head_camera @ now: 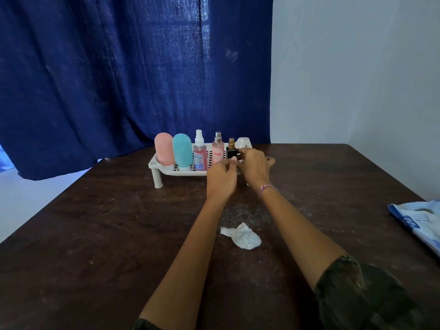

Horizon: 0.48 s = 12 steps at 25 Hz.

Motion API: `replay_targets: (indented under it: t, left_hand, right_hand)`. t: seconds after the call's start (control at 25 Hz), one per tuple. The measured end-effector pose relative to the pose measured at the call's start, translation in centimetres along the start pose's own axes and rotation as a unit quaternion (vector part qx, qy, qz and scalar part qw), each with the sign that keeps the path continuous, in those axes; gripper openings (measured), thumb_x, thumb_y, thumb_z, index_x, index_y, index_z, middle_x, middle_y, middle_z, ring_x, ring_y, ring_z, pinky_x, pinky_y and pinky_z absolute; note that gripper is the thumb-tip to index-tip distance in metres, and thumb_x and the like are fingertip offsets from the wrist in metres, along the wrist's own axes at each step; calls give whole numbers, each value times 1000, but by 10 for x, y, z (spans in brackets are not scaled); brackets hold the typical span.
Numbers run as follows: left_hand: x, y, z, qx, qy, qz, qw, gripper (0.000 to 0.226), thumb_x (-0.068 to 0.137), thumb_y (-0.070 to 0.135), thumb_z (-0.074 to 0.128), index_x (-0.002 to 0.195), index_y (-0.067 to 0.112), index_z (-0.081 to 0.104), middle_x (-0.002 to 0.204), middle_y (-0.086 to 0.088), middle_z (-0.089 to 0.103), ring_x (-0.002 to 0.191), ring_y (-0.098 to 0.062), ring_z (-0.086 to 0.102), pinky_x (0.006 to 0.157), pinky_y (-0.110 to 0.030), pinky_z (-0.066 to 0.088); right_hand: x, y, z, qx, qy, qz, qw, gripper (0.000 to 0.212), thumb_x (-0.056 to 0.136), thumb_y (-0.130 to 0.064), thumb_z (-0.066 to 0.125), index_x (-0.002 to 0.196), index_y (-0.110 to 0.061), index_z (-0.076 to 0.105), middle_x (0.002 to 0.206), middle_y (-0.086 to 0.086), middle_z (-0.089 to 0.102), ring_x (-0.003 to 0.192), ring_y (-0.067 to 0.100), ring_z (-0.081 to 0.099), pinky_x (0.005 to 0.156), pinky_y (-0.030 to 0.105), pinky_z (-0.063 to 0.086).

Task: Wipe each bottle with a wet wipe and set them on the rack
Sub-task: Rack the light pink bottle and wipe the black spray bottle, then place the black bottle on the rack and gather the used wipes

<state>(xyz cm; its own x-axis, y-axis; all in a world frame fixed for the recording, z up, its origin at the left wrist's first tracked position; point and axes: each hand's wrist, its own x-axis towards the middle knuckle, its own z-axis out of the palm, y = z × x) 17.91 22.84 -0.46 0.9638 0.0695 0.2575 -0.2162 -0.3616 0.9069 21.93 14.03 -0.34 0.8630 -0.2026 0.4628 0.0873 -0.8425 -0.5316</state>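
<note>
Black bottle is standing at the right end of the white rack on the bench's far side. Right grip is pinching it; left grip is curling just beside it, hold impossible to tell. Crumpled wipe is lying nearer.

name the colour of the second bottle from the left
The second bottle is teal; head view shows it best.
</note>
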Motion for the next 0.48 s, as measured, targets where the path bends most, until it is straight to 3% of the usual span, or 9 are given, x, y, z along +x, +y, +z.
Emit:
replay_targets:
  t: [0.16, 0.32, 0.48]
  left_hand:
    - [4, -1, 0, 14, 16, -7, 1000, 31, 99, 24, 43, 118, 7, 62, 101, -8, 65, 79, -6, 51, 64, -11, 37]
    - [4, -1, -1, 29, 43, 20, 998, 30, 99, 24, 43, 110, 7, 65, 80, -3, 61, 64, -3, 49, 55, -11, 34]
    - [0, -1, -5, 46, 74, 42, 995, 31, 99, 25, 43, 111, 7, 66, 77, -1, 59, 62, -4, 48, 53, -12, 32]
  right_hand:
    - [-1, 3, -1, -3, -2, 3, 1000, 26, 88, -25, 61, 112, -18, 63, 103, 5, 66, 105, 23, 51, 89, 41, 27]
    - [-2, 0, -5, 31, 29, 29, 999, 38, 84, -22, 66, 121, -21, 58, 111, 2, 65, 110, 22, 49, 93, 41, 27]
    - [-12, -14, -20, 52, 59, 28, 997, 38, 84, -20, 66, 121, -24, 59, 113, -2, 64, 111, 18, 48, 89, 35, 25]
